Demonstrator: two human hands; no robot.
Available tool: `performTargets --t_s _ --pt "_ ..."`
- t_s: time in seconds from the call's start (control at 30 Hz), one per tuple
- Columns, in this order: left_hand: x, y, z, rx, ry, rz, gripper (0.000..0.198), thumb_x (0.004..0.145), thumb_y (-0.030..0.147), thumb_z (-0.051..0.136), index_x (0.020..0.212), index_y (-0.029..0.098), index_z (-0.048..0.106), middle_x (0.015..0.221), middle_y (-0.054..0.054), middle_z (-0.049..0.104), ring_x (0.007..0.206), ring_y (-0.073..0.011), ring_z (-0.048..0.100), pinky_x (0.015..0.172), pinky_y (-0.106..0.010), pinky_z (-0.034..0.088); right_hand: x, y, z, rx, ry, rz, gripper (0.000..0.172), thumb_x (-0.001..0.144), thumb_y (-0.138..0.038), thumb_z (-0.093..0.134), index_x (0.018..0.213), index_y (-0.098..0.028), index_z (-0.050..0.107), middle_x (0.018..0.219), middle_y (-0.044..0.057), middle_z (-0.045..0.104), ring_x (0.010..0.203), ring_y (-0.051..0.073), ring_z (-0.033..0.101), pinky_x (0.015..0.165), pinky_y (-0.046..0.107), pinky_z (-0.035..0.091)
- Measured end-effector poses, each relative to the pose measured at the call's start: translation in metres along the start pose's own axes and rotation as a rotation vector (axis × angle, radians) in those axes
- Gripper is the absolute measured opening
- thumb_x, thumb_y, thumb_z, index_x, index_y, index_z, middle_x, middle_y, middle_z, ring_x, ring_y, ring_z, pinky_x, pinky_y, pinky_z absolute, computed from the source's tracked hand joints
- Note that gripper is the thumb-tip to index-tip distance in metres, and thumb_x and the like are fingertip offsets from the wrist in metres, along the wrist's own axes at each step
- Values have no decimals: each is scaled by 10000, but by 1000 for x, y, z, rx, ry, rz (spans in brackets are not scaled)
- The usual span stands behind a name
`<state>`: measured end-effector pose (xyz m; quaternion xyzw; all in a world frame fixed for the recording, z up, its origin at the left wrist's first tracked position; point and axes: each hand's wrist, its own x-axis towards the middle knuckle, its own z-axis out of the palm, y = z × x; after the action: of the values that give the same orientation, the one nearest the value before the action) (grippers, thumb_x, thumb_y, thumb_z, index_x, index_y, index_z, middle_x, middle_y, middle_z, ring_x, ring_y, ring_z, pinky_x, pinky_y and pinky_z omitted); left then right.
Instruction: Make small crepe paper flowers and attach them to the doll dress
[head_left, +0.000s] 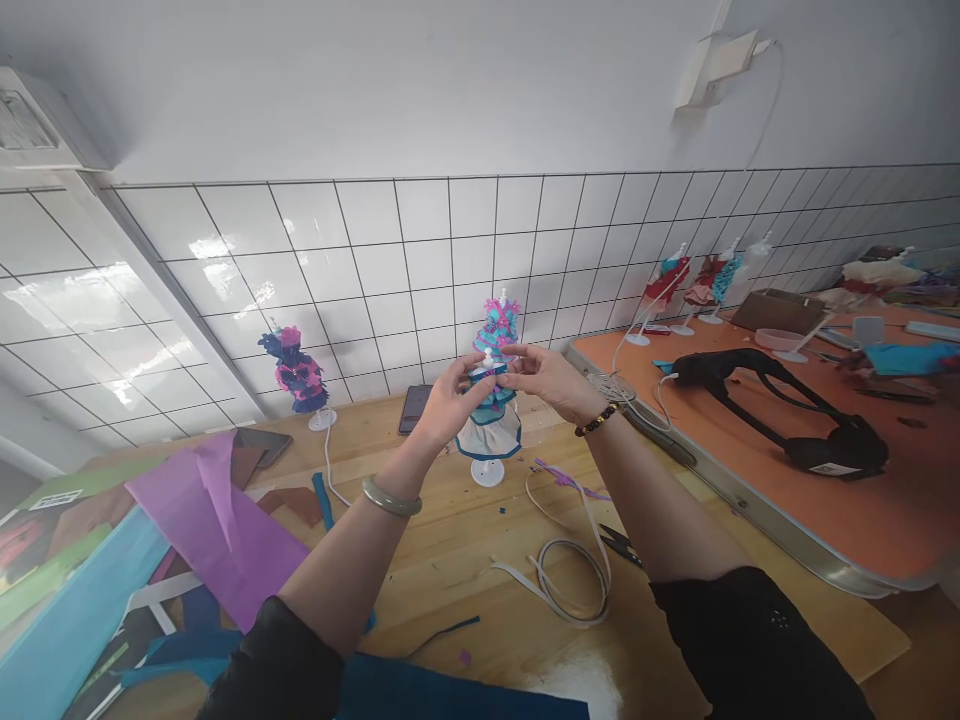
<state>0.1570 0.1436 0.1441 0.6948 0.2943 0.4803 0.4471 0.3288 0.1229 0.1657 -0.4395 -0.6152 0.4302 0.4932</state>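
Observation:
A small mannequin stand with a blue, white and purple paper dress (491,425) stands on the wooden table (480,560). My left hand (448,400) pinches the dress near its shoulder from the left. From the right, my right hand (551,382) pinches the same spot, fingertips close together. A pink and teal paper dress figure (498,322) stands just behind it, by the tiled wall.
A dark blue and pink dress figure (296,372) stands at the left. A phone (415,408) lies by the wall. Purple paper (217,535), blue sheets and scraps lie at the left. A white ribbon coil (570,570) and scissors (619,545) lie in front. An orange table (787,470) at the right holds more figures.

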Motion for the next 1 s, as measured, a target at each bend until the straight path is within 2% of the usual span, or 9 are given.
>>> performTargets --t_s 0.3,0.53,0.73,1.0 --pt "1 -5 2 65 53 31 443 711 270 585 1143 214 504 1107 -74 555 970 -184 532 826 -313 430 2 -3 1 36 -14 25 524 634 -236 699 1122 -179 514 795 4 564 738 109 536 681 264 465" --pt "2 -4 7 90 86 45 445 704 245 579 1143 232 509 1092 -58 572 968 -180 539 848 -321 421 1 5 0 101 -22 79 498 652 -304 687 1109 -192 524 837 26 594 660 89 527 514 201 390" --pt "2 -8 7 80 107 47 437 711 252 575 1142 211 512 1110 -73 564 1029 -198 518 870 -324 407 -2 6 -1 121 -4 73 473 684 -352 653 1112 -193 531 854 31 585 672 84 525 552 212 403" --pt "1 -8 7 113 112 61 423 734 276 556 1149 219 502 1119 -68 558 1003 -193 530 864 -331 411 -1 5 8 72 46 -37 479 640 -297 686 1079 -170 541 784 5 568 735 111 541 664 260 436"
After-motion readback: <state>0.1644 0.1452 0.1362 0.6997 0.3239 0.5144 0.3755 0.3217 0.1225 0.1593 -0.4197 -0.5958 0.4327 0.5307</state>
